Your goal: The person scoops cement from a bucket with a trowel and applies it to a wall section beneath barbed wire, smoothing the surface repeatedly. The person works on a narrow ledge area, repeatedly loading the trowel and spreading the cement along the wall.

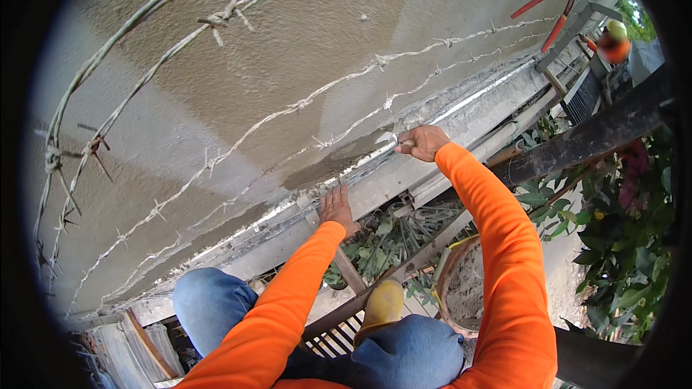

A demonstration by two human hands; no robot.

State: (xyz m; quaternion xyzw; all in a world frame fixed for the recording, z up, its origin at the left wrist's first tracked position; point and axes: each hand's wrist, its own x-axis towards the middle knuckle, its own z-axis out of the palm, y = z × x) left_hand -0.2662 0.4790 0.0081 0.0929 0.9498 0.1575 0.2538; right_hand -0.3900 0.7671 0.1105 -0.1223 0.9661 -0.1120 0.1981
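Observation:
My right hand (427,142) is closed around the handle of a small trowel (387,137). Its pale blade meets the foot of the rendered wall (267,57), just above a concrete ledge (389,191). A darker, damp-looking strip of mortar (335,163) lies along the wall's base to the left of the blade. My left hand (336,210) rests flat on the ledge, fingers stretched out and holding nothing. Strands of barbed wire (299,106) run across the wall above both hands.
Red-handled pincers (556,29) hang on the wire at upper right. A bucket of grey mortar (463,281) stands below my right arm. Beneath my yellow boot (386,302) are metal bars. A dark pipe (591,130) and leafy plants (634,245) lie right; another person (614,43) is beyond.

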